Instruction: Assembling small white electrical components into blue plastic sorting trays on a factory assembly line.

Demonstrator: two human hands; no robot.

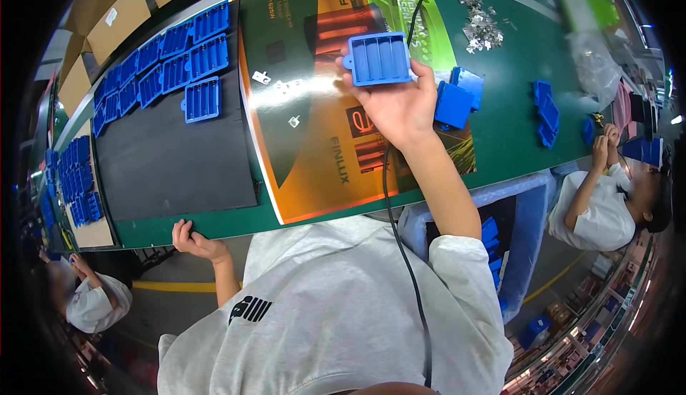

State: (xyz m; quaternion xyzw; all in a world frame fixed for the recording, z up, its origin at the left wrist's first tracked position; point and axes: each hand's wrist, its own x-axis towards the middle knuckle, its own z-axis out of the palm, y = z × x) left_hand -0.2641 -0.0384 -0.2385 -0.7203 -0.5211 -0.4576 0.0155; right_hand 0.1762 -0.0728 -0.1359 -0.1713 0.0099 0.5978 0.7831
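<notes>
My right hand (401, 109) is raised over the middle of the table and closed on a blue plastic battery tray (380, 60). The tray has several long parallel slots, with its open side facing up and a small tab at its left. My thumb lies along its right edge; the other fingers are mostly hidden beneath it. At the table's front edge, my left hand (200, 243) rests with loosely bent fingers and nothing in it. Right of the raised hand, blue trays (454, 103) lie in a small heap with their backs up.
Rows of blue trays (189, 70) lie on a black mat (179, 163). Small metal clips (480, 27) are piled at the far right, others on the printed orange sheet (307, 159). A black cable (386, 180) crosses it. A lined bin (529, 230) stands front right; co-workers sit either side.
</notes>
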